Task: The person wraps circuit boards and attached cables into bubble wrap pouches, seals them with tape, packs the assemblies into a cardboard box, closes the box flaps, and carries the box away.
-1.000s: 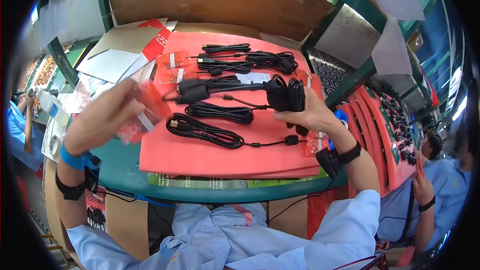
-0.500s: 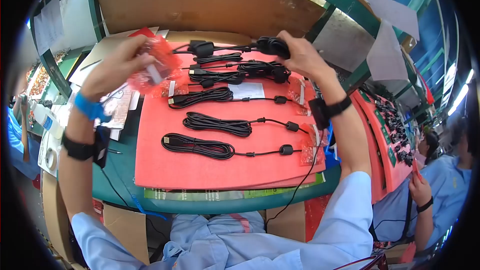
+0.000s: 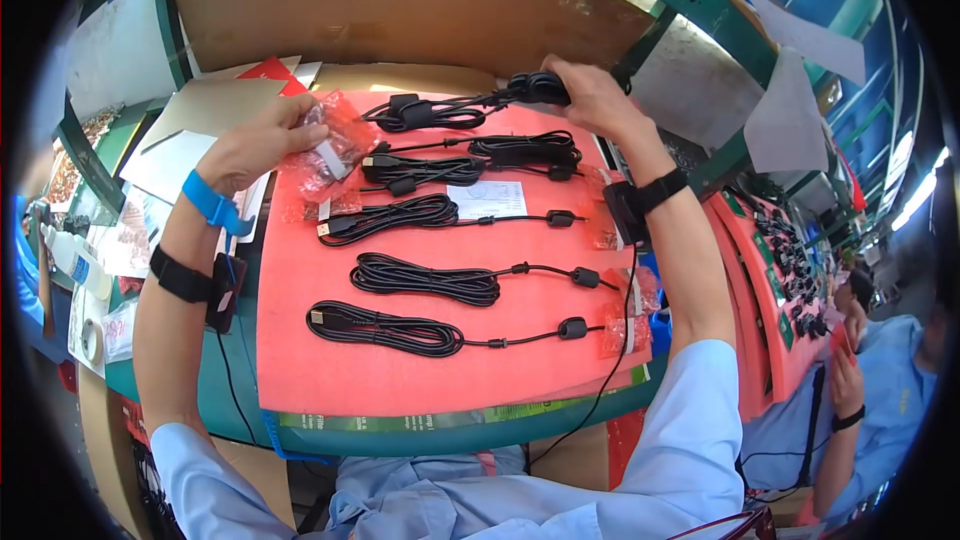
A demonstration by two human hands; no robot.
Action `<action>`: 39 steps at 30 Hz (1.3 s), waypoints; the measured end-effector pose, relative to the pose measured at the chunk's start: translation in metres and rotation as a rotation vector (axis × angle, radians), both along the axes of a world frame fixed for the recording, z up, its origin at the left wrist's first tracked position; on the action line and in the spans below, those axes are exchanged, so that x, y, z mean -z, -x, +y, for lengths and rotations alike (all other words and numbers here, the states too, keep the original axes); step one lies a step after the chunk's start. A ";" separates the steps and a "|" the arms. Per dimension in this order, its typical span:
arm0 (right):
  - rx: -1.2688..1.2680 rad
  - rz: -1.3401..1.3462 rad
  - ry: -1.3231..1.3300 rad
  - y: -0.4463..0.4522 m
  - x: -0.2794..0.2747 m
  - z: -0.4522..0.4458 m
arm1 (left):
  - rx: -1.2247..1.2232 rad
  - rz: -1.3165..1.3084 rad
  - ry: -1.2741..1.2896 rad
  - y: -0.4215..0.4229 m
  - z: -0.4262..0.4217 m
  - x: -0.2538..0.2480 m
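Note:
My left hand (image 3: 262,143) is closed on a red bubble-wrap pouch (image 3: 340,135) with a white label, at the far left of the pink foam sheet (image 3: 400,380). My right hand (image 3: 595,100) grips the coiled end of a black cable (image 3: 533,90) at the far edge. The cable runs between both hands, and its ferrite block (image 3: 408,110) lies close over another coil. Nearer me lie several coiled USB cables, among them a front one (image 3: 385,328) and one above it (image 3: 425,278). Their right ends reach red bubble-wrap pouches (image 3: 625,325).
A white paper slip (image 3: 490,200) lies under the cables. Left of the foam are papers (image 3: 175,165), a white bottle (image 3: 75,260) and a tape roll (image 3: 92,340). A cardboard panel (image 3: 400,15) closes the back. At right, a co-worker (image 3: 880,390) sits beside another foam-covered bench (image 3: 745,300).
The held cable has come down toward the coil at the far edge. My left hand with the pouch has shifted right and slightly down; the view has tilted a little.

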State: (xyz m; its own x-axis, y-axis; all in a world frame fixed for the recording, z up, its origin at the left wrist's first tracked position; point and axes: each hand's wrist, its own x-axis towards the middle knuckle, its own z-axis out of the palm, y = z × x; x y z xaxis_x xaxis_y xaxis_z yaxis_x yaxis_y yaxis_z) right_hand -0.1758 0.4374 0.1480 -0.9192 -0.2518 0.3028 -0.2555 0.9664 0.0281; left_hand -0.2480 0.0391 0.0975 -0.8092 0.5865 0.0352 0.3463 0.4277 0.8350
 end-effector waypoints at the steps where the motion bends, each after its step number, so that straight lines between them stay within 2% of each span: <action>1: -0.012 -0.003 0.002 0.002 0.006 0.001 | 0.001 0.015 -0.009 0.001 0.003 0.004; 4: -0.107 -0.049 0.032 0.017 0.042 0.016 | -0.055 0.047 -0.024 0.011 -0.001 0.013; 5: -0.142 -0.055 0.036 0.014 0.036 0.006 | -0.007 0.072 -0.010 0.020 -0.005 0.013; 7: 0.002 -0.286 0.261 0.004 0.019 -0.004 | 0.022 0.090 0.019 0.035 -0.014 0.009; 8: -0.015 -0.289 0.268 0.003 0.017 -0.008 | 0.051 0.076 0.042 0.043 -0.016 0.004; 11: -0.057 -0.527 0.288 0.006 0.010 -0.014 | 0.103 0.052 0.078 0.051 -0.019 0.001; 14: -0.056 -0.532 0.226 0.006 0.023 -0.018 | 0.091 0.143 0.279 0.055 -0.011 0.028; 18: -0.012 -0.486 0.150 0.003 0.026 -0.017 | 0.214 0.060 0.356 0.066 -0.006 0.041; 20: 0.014 -0.460 0.127 -0.002 0.030 -0.020 | 0.198 0.074 0.404 0.055 -0.004 0.033; 23: -0.029 -0.174 0.003 -0.008 0.036 -0.023 | 0.140 0.109 0.503 0.038 -0.007 0.012; 26: -0.039 -0.086 -0.069 -0.010 0.026 -0.024 | 0.141 0.202 0.615 0.028 -0.008 -0.005; 27: -0.052 -0.045 -0.104 -0.011 0.020 -0.026 | 0.148 0.207 0.614 0.029 -0.012 -0.009; 30: 0.068 -0.158 -0.039 -0.023 -0.010 -0.030 | 0.172 0.277 0.194 0.033 -0.026 -0.018; 32: 0.128 -0.215 -0.010 -0.024 -0.014 -0.024 | 0.174 0.194 0.179 0.022 -0.024 -0.023; 34: 0.054 -0.439 0.174 -0.015 0.001 -0.003 | 0.162 0.028 0.155 0.006 -0.022 -0.026; 35: 0.011 -0.553 0.267 -0.012 0.008 0.004 | 0.157 0.028 0.154 0.003 -0.020 -0.014; 37: -0.009 -0.601 0.312 -0.007 0.026 0.016 | 0.172 -0.136 0.174 0.003 -0.013 0.017; 39: -0.046 -0.706 0.395 -0.001 0.037 0.016 | 0.204 -0.169 0.206 0.003 -0.017 0.018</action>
State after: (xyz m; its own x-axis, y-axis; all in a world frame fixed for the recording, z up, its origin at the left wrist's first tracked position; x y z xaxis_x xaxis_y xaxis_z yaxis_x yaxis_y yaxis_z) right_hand -0.1746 0.4534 0.1108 -0.9180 -0.2901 -0.2706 -0.1256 0.8595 -0.4956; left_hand -0.2506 0.0224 0.0795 -0.6586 0.7179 -0.2255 0.3066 0.5296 0.7909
